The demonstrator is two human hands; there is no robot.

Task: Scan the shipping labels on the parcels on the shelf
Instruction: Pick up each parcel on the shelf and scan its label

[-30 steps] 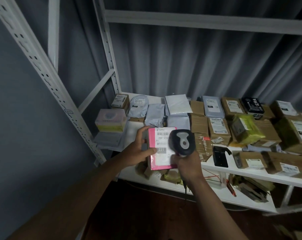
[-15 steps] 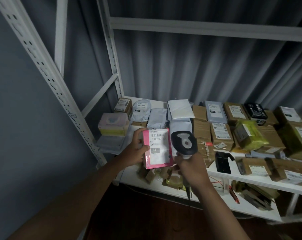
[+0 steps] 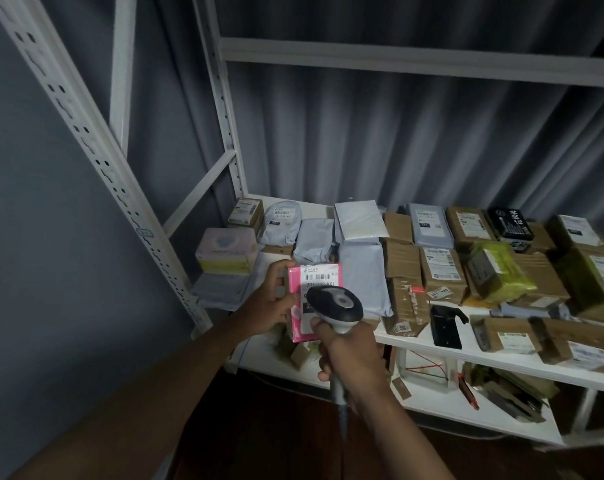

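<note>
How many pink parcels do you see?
1. The flat pink parcel with a white shipping label is held up by the left hand, in front of the shelf, partly behind the grey handheld scanner. More could hide under the piles.

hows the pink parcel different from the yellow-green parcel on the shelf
The pink parcel is held up in the left hand, while the yellow-green parcel lies on the shelf among brown boxes. The pink parcel is a flat, straight-edged box; the yellow-green one is wrinkled plastic wrap. The scanner in the right hand covers part of the pink parcel's label. Both carry white labels.
</note>
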